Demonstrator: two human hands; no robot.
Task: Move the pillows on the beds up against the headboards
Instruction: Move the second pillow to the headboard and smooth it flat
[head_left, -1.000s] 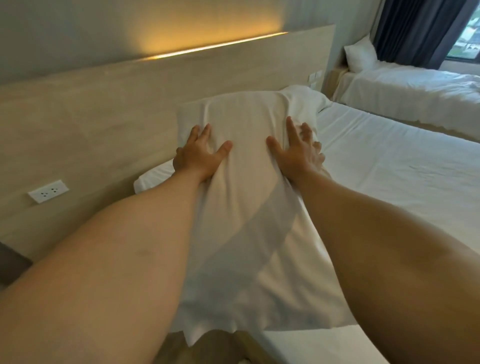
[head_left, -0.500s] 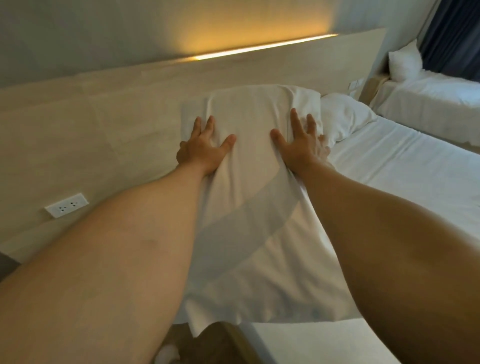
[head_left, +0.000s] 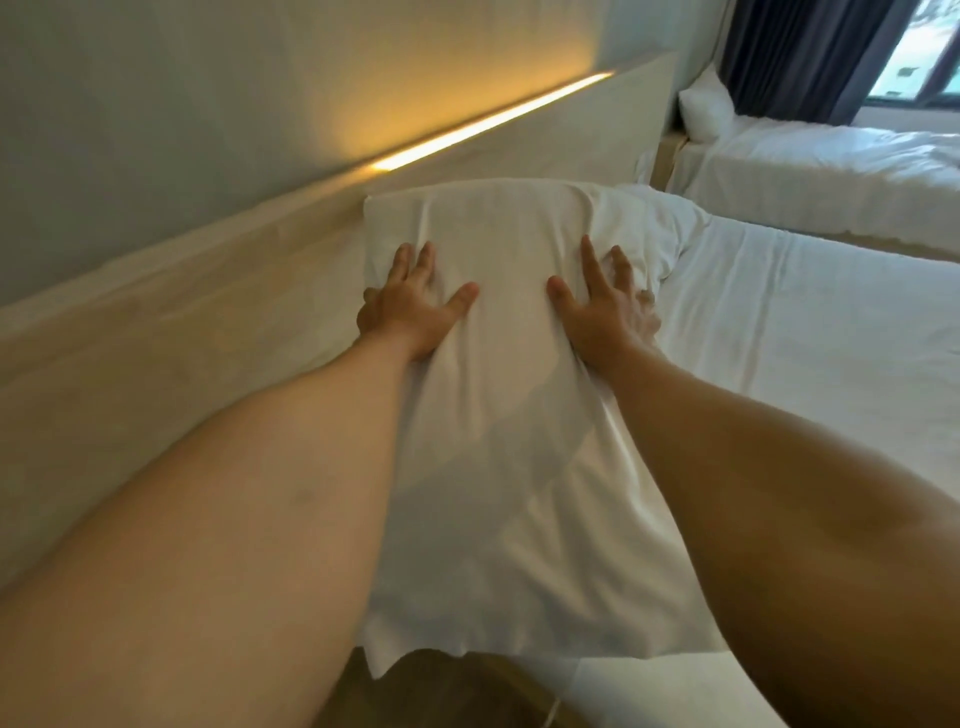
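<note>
A long white pillow lies along the left side of the near bed, its far end up against the pale wooden headboard. My left hand grips its left side and my right hand its right side, thumbs on top and fingers spread, squeezing the pillow between them. A second white pillow lies just behind, at the headboard and partly hidden. On the far bed another pillow stands upright at that bed's head.
A warm light strip glows along the headboard top. Dark curtains and a window fill the far right. A narrow gap separates the two beds. The near bed's wooden frame edge shows below the pillow.
My view has swung and tilted; the wall socket at left has left the frame. Both hands keep the same hold on the pillow, which stays against the headboard.
</note>
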